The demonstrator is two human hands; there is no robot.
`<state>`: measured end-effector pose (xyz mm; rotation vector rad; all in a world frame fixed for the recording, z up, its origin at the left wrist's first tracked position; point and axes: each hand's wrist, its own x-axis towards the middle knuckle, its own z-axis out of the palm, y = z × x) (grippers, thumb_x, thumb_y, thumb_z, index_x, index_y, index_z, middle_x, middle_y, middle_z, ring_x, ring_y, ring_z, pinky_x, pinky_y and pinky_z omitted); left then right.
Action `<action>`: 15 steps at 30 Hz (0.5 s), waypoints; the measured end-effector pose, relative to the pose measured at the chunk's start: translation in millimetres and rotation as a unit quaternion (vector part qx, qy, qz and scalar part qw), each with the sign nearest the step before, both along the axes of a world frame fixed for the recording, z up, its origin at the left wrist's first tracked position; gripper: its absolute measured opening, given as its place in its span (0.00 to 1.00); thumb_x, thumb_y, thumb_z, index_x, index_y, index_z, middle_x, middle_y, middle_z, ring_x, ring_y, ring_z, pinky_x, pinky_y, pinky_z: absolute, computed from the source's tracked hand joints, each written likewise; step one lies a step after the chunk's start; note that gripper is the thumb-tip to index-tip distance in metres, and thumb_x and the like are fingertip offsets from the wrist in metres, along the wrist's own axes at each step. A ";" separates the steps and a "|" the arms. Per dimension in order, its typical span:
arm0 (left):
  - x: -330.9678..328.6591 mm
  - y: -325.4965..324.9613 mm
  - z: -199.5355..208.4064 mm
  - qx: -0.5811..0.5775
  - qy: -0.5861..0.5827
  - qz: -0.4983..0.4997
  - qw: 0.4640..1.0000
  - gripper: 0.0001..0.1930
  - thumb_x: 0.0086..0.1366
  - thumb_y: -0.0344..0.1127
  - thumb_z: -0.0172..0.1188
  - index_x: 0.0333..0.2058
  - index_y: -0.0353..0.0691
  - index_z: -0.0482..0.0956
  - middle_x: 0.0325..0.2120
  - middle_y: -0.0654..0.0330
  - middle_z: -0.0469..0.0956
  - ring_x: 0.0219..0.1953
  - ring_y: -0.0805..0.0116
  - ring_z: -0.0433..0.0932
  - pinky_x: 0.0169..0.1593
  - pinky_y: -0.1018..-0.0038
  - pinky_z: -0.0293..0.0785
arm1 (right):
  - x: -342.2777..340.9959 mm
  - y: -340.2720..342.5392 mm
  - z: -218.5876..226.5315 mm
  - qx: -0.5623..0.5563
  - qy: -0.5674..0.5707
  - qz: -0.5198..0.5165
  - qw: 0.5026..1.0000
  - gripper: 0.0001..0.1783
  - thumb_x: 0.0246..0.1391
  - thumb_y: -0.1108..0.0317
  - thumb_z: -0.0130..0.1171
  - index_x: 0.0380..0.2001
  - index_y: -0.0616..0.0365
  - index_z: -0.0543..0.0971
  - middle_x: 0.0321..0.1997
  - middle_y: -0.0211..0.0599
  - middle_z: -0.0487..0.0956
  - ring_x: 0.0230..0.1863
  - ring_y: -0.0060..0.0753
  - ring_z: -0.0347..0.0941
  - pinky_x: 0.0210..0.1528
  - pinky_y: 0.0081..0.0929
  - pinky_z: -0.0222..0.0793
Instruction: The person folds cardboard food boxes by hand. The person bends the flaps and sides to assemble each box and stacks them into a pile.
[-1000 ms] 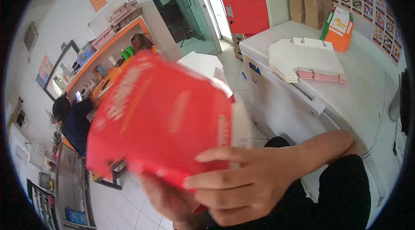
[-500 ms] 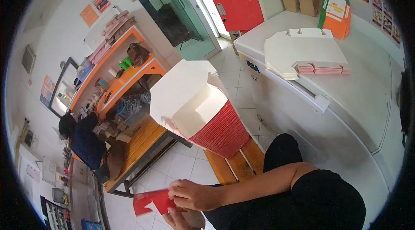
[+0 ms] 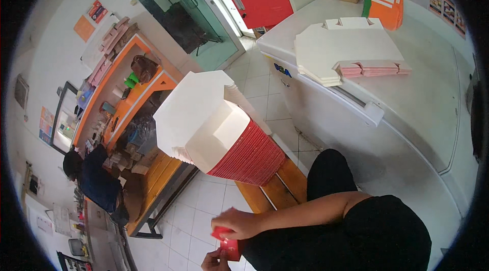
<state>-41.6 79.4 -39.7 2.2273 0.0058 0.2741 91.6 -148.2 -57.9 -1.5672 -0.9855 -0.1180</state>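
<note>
A small red cardboard piece (image 3: pixel 231 249) is between my two hands at the lower middle, apparently a folding box. My right hand (image 3: pixel 238 223), a little blurred, has its fingers closed on the upper part of the piece. Just below it, my left hand (image 3: pixel 216 261) pinches the piece's lower left side near the picture's lower edge. Ahead of my hands, a tall nested stack of red boxes (image 3: pixel 249 156) with white insides and raised white lids (image 3: pixel 191 110) lies tilted on a slatted wooden bench (image 3: pixel 285 187).
At right, a white chest freezer (image 3: pixel 428 103) bears a pile of flat white box blanks (image 3: pixel 351 47) and an orange and green packet (image 3: pixel 385 3). Another person (image 3: pixel 99 177) sits at far left beside an orange shelf unit (image 3: pixel 145 90) and a wooden bench (image 3: pixel 158 179).
The red piece has gone from spread out at the left to folded more compactly and upright between my hands. Both hands have shifted right, and the view has moved slightly.
</note>
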 end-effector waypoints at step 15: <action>-6.8 -48.1 0.4 0.260 -0.320 0.040 0.910 0.07 0.62 0.29 0.75 0.32 0.35 0.84 0.22 0.59 0.74 0.23 0.64 0.71 0.28 0.66 0.67 | 4.0 44.7 -29.8 -0.028 0.151 -0.237 0.959 0.36 0.67 0.46 0.61 0.70 0.53 0.66 0.61 0.47 0.78 0.70 0.59 0.66 0.69 0.54 0.60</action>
